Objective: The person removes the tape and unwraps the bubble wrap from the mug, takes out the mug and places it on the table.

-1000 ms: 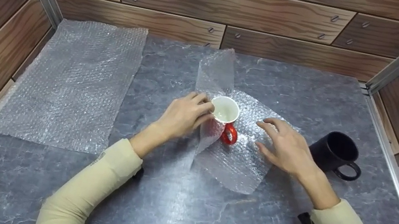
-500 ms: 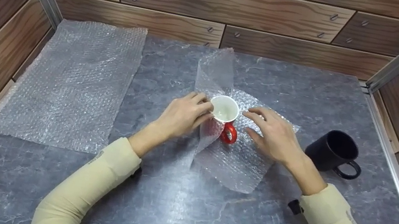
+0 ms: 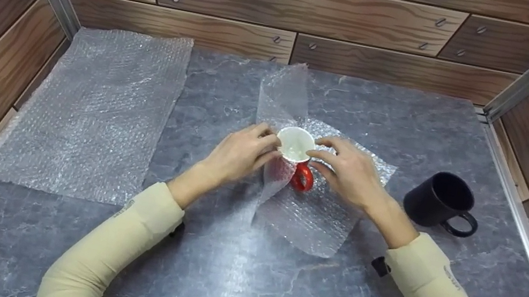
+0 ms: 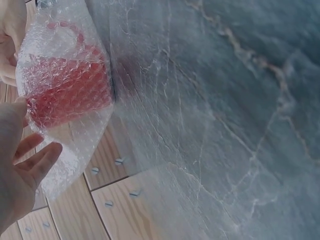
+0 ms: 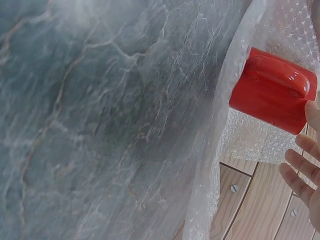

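A red mug [image 5: 272, 92] with a white inside and a red handle [image 3: 302, 177] stands upright on a sheet of bubble wrap [image 3: 308, 227]. One side of the sheet is folded up over the mug's left. My left hand [image 3: 244, 149] holds that fold against the mug at the rim; in the left wrist view, the wrapped side [image 4: 70, 82] shows red through the bubbles, with several fingers spread below. On the other side, my right hand [image 3: 347, 171] has its fingertips right at the rim. The right wrist view shows its thumb at the mug and the other fingers apart.
A black mug [image 3: 437, 201] stands to the right of the right hand. Another flat sheet of bubble wrap [image 3: 91, 112] lies on the left of the grey marbled table [image 3: 240, 286]. Wood-patterned panels [image 3: 300, 5] and metal rails enclose the table.
My right hand has moved left from beside the mug to its rim. The left hand stays at the wrap fold, and the red mug keeps its place.
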The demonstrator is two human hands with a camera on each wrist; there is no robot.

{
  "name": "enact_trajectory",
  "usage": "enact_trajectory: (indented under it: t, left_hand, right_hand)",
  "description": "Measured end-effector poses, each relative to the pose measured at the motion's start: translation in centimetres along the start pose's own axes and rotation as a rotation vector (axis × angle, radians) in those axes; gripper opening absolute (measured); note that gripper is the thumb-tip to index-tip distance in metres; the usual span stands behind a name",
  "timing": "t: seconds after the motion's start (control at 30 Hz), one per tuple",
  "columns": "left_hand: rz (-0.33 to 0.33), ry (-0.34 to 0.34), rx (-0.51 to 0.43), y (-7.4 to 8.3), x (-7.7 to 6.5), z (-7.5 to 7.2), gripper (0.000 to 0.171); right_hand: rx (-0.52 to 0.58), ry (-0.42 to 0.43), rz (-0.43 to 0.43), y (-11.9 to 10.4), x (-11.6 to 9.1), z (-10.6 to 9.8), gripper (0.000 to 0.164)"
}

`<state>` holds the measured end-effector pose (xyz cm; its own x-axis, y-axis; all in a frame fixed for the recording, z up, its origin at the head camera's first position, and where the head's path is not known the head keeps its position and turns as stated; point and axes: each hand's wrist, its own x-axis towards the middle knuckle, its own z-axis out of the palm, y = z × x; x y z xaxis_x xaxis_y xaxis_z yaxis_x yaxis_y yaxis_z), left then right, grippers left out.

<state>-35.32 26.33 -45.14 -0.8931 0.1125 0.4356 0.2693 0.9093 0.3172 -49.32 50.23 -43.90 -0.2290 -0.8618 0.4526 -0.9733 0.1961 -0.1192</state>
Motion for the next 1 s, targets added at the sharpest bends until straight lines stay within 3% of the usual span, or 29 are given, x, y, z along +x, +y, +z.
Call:
enact_trajectory:
  t: [0.4, 0.73, 1.0]
  left_hand:
    - [0.06, 0.025, 0.02, -0.1, 0.1, -0.4, 0.021]
    - [0.06, -0.009, 0.038, 0.0, -0.2, -1.2, 0.019]
    - [0.095, 0.019, 0.129, -0.4, -0.6, -1.6, 0.019]
  right_hand:
    - [-0.01, 0.028, -0.005, 0.0, 0.5, 0.2, 0.017]
    - [-0.002, 0.038, -0.026, 0.0, 0.4, 0.4, 0.017]
    - [-0.001, 0.031, -0.021, 0.0, 0.5, 0.3, 0.016]
